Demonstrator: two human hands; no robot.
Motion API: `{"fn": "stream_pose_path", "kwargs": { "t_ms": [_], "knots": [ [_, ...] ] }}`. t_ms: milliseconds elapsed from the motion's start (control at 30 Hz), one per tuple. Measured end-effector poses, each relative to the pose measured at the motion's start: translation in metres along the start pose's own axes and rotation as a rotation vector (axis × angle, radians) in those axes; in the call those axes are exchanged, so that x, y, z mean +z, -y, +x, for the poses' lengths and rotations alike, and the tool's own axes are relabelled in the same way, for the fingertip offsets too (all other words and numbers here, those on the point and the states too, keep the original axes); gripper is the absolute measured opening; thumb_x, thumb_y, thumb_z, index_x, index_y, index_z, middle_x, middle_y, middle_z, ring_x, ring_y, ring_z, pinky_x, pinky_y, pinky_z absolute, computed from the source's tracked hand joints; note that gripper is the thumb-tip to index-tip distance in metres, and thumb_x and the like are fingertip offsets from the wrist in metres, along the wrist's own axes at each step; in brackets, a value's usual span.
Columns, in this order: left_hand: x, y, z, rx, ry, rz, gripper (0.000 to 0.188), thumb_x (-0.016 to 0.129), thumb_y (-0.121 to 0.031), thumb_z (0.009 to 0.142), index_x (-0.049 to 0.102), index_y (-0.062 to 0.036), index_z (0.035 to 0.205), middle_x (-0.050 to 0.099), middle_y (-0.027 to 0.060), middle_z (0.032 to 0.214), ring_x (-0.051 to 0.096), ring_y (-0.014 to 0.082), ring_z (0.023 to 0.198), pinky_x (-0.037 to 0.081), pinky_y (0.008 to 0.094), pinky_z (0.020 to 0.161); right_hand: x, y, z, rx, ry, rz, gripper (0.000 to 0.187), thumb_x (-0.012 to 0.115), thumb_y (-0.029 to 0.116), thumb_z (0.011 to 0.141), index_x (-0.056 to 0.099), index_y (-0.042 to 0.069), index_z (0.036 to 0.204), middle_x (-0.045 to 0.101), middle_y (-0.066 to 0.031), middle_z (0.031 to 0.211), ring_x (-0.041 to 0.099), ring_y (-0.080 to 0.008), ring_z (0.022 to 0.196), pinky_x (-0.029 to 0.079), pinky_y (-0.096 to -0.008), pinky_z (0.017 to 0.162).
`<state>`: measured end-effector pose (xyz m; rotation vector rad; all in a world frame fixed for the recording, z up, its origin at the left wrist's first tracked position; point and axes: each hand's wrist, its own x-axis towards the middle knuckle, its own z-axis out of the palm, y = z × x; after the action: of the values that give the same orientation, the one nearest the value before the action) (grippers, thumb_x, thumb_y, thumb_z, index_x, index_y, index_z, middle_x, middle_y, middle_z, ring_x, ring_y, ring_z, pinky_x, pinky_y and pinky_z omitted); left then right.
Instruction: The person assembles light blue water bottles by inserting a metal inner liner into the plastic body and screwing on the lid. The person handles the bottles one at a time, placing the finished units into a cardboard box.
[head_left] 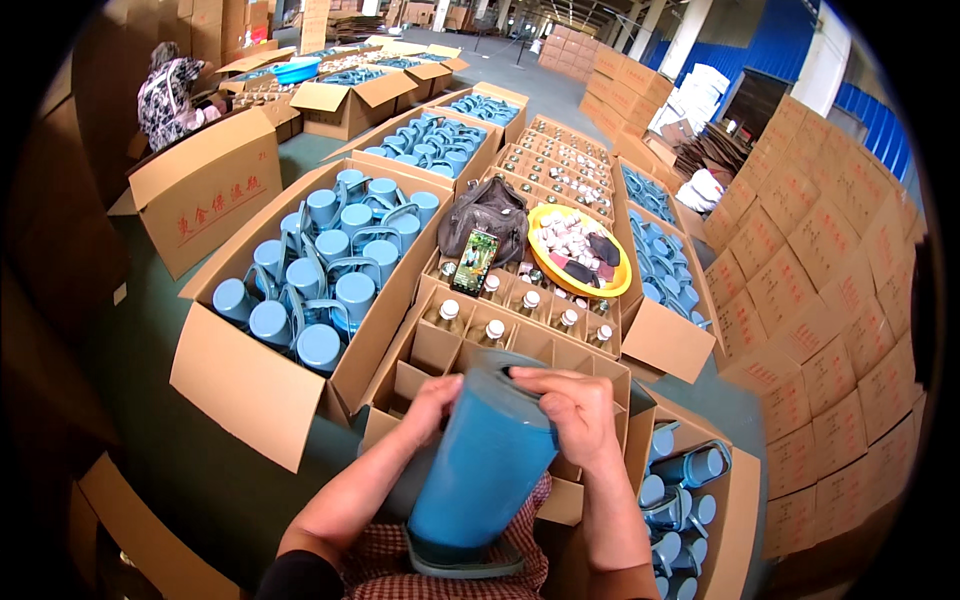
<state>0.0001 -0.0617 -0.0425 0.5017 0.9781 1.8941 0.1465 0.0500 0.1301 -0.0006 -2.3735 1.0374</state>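
Observation:
A blue thermos flask casing (482, 455) is tilted in front of my lap, its grey round end up and its handle side at the bottom. My left hand (432, 410) is closed on its left side near that end; some fingers are hidden behind it. My right hand (578, 412) grips the right rim, with fingertips at a dark hole in the grey end. Just beyond is a divided carton (410, 375) with several silvery glass bottles (530, 300) topped by white caps.
An open carton of blue casings (335, 245) stands left, another (690, 505) at lower right. A yellow basin (620, 285) of small white parts, a phone (475, 262) and a dark bag (485, 220) rest on the bottles. Stacked cartons (820, 350) line the right; a person (170, 105) sits far left.

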Motion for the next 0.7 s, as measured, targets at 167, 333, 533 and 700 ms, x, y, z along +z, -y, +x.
{"fn": "stream_pose_path", "kwargs": {
  "t_ms": [167, 333, 533, 700],
  "knots": [
    [-0.005, -0.066, 0.006, 0.207, 0.223, -0.107, 0.037, 0.06, -0.018, 0.084, 0.057, 0.0062, 0.112, 0.059, 0.0152, 0.116, 0.057, 0.0222, 0.106, 0.045, 0.0335, 0.094, 0.014, -0.032, 0.029, -0.236, 0.108, 0.429, 0.065, 0.049, 0.057, 0.086, 0.068, -0.005, 0.095, 0.066, -0.02, 0.102, 0.065, -0.0325, 0.096, 0.049, -0.0354, 0.086],
    [-0.028, -0.087, 0.015, 0.509, 0.203, 0.003, 0.031, 0.071, -0.003, 0.067, 0.061, -0.0003, 0.096, 0.056, 0.0128, 0.095, 0.058, 0.0257, 0.094, 0.046, 0.0363, 0.088, 0.041, -0.072, 0.037, -0.006, 0.001, 0.639, 0.101, 0.036, 0.081, 0.074, 0.055, -0.007, 0.119, 0.055, -0.0215, 0.123, 0.052, -0.0311, 0.117, 0.035, -0.0387, 0.102],
    [-0.014, -0.148, 0.024, 0.642, 0.515, 0.461, 0.062, 0.08, -0.042, 0.059, 0.066, 0.0021, 0.101, 0.06, 0.0177, 0.114, 0.059, 0.0268, 0.103, 0.045, 0.036, 0.09, 0.11, -0.148, 0.05, 0.253, 0.187, 1.154, 0.057, 0.045, 0.035, 0.097, 0.03, 0.004, 0.142, 0.037, -0.0167, 0.142, 0.038, -0.0278, 0.13, 0.033, -0.0387, 0.107],
    [0.017, -0.179, 0.014, 0.987, 0.188, 1.058, 0.036, 0.082, -0.032, 0.059, 0.067, -0.0015, 0.072, 0.06, 0.0055, 0.064, 0.059, 0.0161, 0.055, 0.043, 0.0252, 0.047, 0.119, -0.178, 0.052, 0.568, -0.095, 1.078, 0.041, 0.056, 0.016, 0.091, 0.049, 0.001, 0.128, 0.055, -0.0135, 0.124, 0.056, -0.0203, 0.107, 0.043, -0.031, 0.093]
  ]
}}
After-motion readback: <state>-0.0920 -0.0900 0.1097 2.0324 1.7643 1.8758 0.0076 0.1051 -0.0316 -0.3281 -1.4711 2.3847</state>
